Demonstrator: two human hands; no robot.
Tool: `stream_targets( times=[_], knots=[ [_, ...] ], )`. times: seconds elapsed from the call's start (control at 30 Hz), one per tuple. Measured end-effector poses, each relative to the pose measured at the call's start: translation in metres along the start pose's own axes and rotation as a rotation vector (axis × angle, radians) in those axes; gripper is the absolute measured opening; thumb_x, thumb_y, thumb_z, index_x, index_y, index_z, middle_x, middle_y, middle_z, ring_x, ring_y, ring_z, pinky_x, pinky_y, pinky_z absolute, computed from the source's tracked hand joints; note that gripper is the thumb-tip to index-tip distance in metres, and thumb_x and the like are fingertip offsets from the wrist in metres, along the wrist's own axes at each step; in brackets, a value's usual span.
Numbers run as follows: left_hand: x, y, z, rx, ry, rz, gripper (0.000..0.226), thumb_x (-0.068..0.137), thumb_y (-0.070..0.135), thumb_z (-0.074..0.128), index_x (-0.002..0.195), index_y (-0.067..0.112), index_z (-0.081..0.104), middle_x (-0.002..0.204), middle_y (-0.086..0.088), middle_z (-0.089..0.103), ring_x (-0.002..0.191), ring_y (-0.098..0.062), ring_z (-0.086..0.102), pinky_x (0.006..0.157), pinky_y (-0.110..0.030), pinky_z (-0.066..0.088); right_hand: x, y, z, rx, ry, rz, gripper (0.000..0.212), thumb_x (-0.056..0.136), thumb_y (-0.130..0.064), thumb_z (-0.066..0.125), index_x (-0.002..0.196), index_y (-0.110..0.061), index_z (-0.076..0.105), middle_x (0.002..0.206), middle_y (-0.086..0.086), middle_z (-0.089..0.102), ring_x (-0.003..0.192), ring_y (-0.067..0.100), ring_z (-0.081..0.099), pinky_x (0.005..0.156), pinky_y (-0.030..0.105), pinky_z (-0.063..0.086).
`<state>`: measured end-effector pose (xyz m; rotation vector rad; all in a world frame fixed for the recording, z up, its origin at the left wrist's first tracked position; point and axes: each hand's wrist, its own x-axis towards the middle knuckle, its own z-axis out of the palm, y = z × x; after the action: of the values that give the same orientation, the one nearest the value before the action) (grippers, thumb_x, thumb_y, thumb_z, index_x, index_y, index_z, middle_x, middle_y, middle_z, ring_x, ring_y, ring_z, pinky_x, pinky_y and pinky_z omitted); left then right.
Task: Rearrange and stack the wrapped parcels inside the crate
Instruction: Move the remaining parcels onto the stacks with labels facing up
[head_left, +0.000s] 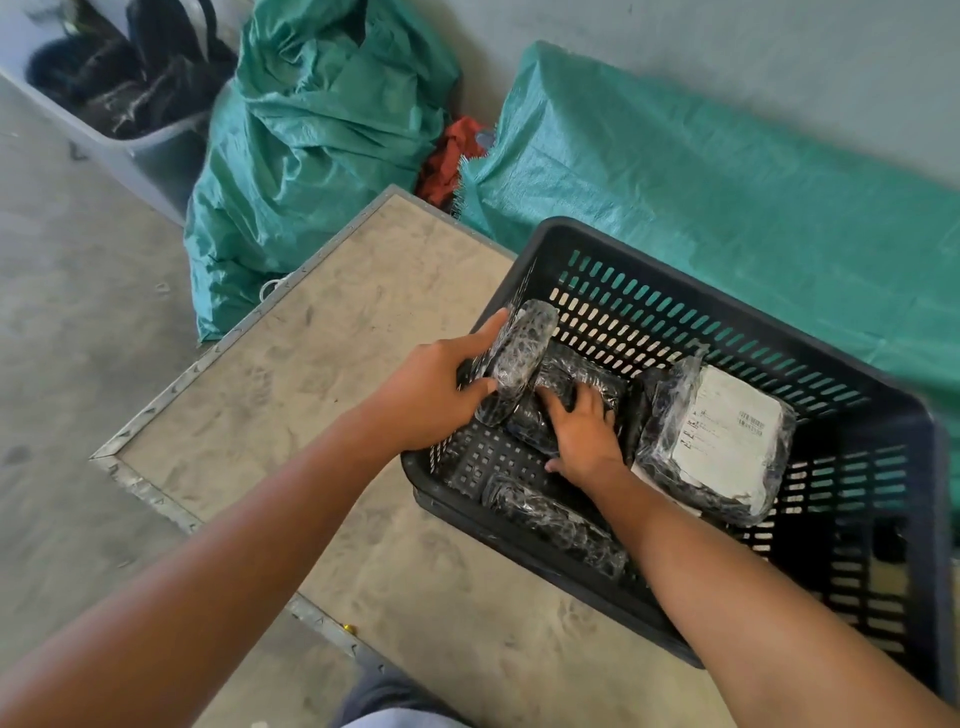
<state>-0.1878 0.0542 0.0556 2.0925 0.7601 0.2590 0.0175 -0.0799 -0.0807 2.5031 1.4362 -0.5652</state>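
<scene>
Two bare forearms nearest, reaching into the black crate (883, 415) on the dusty surface (322, 364). Left hand (431, 395) with fingers clamped round an upright wrapped parcel (519, 358) against the crate's left wall; right hand (587, 436) pressed flat on a low dark parcel (566, 384), fingers spread – whether gripping, cannot tell. Film-wrapped, probably slippery and slightly yielding, light enough for one hand – best taken across the narrow sides. Also in the crate: a labelled parcel (727, 436) leaning at right, a long parcel (556, 525) along the near wall.
</scene>
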Motion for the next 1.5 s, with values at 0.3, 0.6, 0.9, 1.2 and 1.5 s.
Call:
stream_targets(
  times=[0.3, 0.6, 0.9, 1.2, 1.5],
  knots=[
    [0.004, -0.006, 0.001, -0.007, -0.024, -0.018, 0.074, 0.1, 0.025, 0.06, 0.156, 0.051, 0.02, 0.145, 0.007, 0.057, 0.048, -0.004, 0.061, 0.048, -0.014, 0.048, -0.011, 0.016, -0.04, 0.23, -0.038, -0.081, 0.103, 0.082, -0.014, 0.082, 0.161, -0.039, 0.021, 0.168, 0.015, 0.02, 0.144, 0.038, 0.041, 0.11, 0.046, 0.047],
    [0.006, -0.007, 0.001, -0.004, -0.032, -0.036, 0.074, 0.101, 0.021, 0.059, 0.155, 0.053, 0.021, 0.143, 0.006, 0.059, 0.047, -0.006, 0.058, 0.049, -0.023, 0.053, -0.032, 0.036, -0.062, 0.554, 0.217, -0.22, 0.069, 0.088, -0.021, 0.071, 0.145, -0.053, 0.048, 0.126, 0.003, 0.07, 0.051, 0.001, 0.042, 0.061, 0.03, 0.047],
    [0.002, -0.002, -0.001, 0.001, -0.027, -0.02, 0.073, 0.1, 0.025, 0.062, 0.157, 0.049, 0.023, 0.143, 0.003, 0.06, 0.087, -0.006, 0.069, 0.067, -0.013, 0.05, -0.08, 0.037, -0.097, 0.918, 0.338, -0.114, 0.05, 0.088, -0.023, 0.071, 0.124, -0.057, 0.066, 0.117, -0.047, 0.059, 0.077, -0.013, 0.067, 0.081, 0.014, 0.051],
    [0.004, 0.038, -0.004, -0.033, 0.09, 0.226, 0.053, 0.092, 0.033, 0.073, 0.141, 0.042, 0.057, 0.166, 0.007, 0.019, 0.154, -0.017, 0.009, 0.121, -0.043, 0.018, -0.126, 0.071, -0.161, 1.125, 0.434, -0.167, 0.048, 0.094, -0.008, 0.069, 0.121, -0.047, 0.072, 0.059, -0.008, 0.068, 0.036, 0.002, 0.027, 0.041, 0.016, 0.029],
    [0.033, 0.093, -0.012, -0.528, -0.38, 0.396, 0.039, 0.077, 0.043, 0.084, 0.116, 0.037, 0.077, 0.145, 0.017, 0.054, 0.143, 0.0, 0.036, 0.107, -0.023, 0.043, -0.155, 0.085, -0.229, 1.218, 0.244, -0.319, 0.046, 0.082, -0.009, 0.065, 0.109, -0.043, 0.08, 0.122, -0.01, 0.075, 0.117, 0.008, 0.068, 0.093, 0.019, 0.054]
  ],
)
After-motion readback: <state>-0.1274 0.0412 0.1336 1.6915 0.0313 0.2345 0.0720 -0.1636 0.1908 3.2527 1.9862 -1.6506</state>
